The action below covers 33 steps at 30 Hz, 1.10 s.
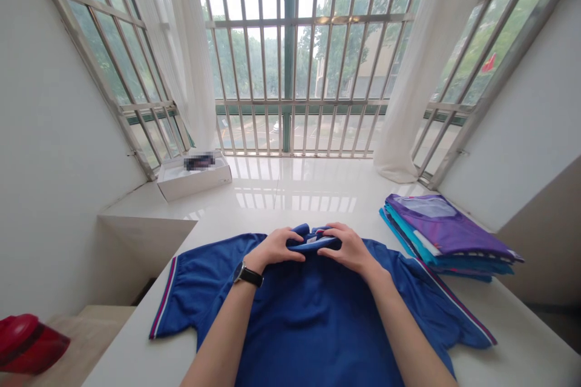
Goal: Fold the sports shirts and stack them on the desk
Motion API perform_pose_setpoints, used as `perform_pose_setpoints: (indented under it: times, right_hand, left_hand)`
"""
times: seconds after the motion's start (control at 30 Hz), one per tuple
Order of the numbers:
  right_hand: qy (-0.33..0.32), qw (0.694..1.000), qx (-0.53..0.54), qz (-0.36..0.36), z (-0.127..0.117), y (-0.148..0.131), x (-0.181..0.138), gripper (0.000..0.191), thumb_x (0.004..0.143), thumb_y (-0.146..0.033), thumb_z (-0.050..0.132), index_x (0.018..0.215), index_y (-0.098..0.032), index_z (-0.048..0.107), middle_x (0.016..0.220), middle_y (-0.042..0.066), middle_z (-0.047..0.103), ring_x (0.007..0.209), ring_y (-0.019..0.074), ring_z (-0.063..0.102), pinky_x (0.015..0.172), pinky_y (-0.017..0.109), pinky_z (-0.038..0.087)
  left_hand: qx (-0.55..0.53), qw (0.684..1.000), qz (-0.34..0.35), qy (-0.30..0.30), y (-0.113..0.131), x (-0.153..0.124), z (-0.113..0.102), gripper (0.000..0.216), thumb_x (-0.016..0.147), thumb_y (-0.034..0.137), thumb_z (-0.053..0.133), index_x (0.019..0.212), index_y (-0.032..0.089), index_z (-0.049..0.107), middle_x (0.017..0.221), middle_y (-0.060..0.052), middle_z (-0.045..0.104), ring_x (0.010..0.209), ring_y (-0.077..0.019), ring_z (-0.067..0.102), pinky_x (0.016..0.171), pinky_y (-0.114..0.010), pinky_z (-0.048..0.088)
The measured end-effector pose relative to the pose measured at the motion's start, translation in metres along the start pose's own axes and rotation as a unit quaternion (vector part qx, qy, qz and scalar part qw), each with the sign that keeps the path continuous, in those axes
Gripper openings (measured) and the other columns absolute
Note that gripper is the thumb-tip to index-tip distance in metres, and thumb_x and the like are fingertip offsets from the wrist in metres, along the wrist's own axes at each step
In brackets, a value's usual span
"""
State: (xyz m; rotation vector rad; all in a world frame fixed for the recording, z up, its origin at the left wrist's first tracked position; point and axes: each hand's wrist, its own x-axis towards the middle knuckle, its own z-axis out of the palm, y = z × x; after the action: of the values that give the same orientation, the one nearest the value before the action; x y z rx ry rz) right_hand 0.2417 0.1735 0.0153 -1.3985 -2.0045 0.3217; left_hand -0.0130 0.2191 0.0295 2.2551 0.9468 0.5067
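A blue short-sleeved shirt [313, 320] is spread out on the white sill, its sleeves reaching left and right with red and white striped cuffs. My left hand [281, 246], below a wrist with a black-strapped watch [247, 274], pinches the left side of the shirt's collar [313, 244]. On the collar's right side, my right hand [345, 248] grips the fabric between thumb and fingers. A small white label shows inside the neck opening. The fingertips are partly hidden by the collar.
To the right lies a stack of folded clothes [454, 230], purple on top and turquoise below. A white box [195, 178] stands back left by a sheer curtain [190, 54]. Window bars [285, 103] rise behind the white sill [276, 187]. A red object [31, 343] sits low at left.
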Motion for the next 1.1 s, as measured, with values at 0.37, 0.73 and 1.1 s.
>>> perform_pose_setpoints:
  times: [0.37,0.73,1.1]
  right_hand:
    - [0.064,0.997,0.051,-0.017,0.016,0.000,0.002,0.017,0.086,-0.037,0.065,0.090,-0.023,0.074,0.107,0.008,0.071,0.100,0.0235,0.067,0.092,0.040,0.053]
    - [0.074,0.997,-0.007,-0.034,0.020,0.000,0.002,0.018,0.086,-0.034,0.063,0.094,-0.022,0.074,0.108,0.010,0.071,0.101,0.0259,0.066,0.092,0.044,0.052]
    - [0.056,0.996,0.030,0.065,0.016,-0.008,0.004,0.025,0.089,-0.041,0.057,0.075,-0.023,0.067,0.077,0.003,0.072,0.074,0.0192,0.068,0.074,0.032,0.051]
  left_hand:
    - [0.076,0.996,0.025,0.045,0.001,-0.001,0.003,0.068,0.069,0.039,0.083,0.132,0.029,0.060,0.134,-0.007,0.057,0.118,-0.0281,0.059,0.103,-0.037,0.047]
    - [0.264,0.963,0.044,-0.006,0.025,0.002,0.023,0.032,0.085,0.021,0.057,0.113,0.028,0.071,0.135,-0.008,0.056,0.112,-0.0284,0.060,0.099,-0.044,0.048]
    - [0.228,0.973,0.040,-0.010,0.026,0.002,0.029,0.030,0.083,0.018,0.057,0.107,0.022,0.073,0.144,-0.011,0.050,0.131,-0.0305,0.048,0.110,-0.046,0.040]
